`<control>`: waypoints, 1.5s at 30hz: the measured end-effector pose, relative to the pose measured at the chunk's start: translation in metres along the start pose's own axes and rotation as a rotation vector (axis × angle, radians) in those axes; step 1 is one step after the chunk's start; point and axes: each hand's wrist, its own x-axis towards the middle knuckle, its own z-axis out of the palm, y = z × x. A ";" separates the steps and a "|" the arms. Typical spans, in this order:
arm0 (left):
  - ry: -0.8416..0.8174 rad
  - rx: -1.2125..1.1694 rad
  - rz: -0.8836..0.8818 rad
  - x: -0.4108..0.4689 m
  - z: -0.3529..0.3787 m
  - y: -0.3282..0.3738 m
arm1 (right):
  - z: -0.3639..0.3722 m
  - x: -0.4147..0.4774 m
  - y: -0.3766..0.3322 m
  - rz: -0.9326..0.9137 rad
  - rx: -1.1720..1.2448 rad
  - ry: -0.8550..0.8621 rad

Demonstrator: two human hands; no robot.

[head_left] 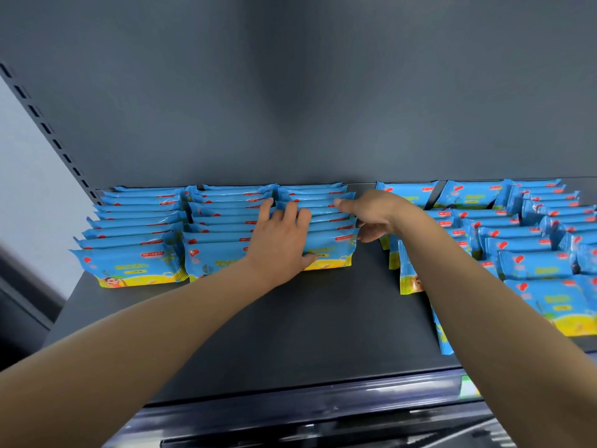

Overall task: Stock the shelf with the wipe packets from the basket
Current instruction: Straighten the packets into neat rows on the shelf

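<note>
Blue wipe packets with yellow bottoms stand in rows on a dark shelf (290,324). My left hand (281,240) lies flat over the third row of packets (332,244), fingers spread across the packet tops and thumb against the front packet. My right hand (371,211) presses against the same row's right end, thumb on the tops and fingers along the side. Neither hand holds a packet clear of the row. The basket is out of view.
Two tidy rows of packets (129,250) stand left of my hands. A looser, leaning mass of packets (533,244) fills the shelf's right side. The grey back panel (290,108) rises behind, and a slotted upright (48,130) runs at the left.
</note>
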 end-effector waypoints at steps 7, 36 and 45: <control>-0.055 -0.142 0.137 -0.002 -0.007 -0.029 | 0.006 0.004 0.001 -0.115 -0.053 -0.037; -0.258 0.085 0.072 -0.041 -0.012 -0.078 | 0.056 -0.016 -0.012 -0.187 -1.064 0.260; -0.204 -0.146 0.044 -0.018 -0.015 -0.044 | 0.033 -0.021 -0.004 -0.190 -0.735 0.142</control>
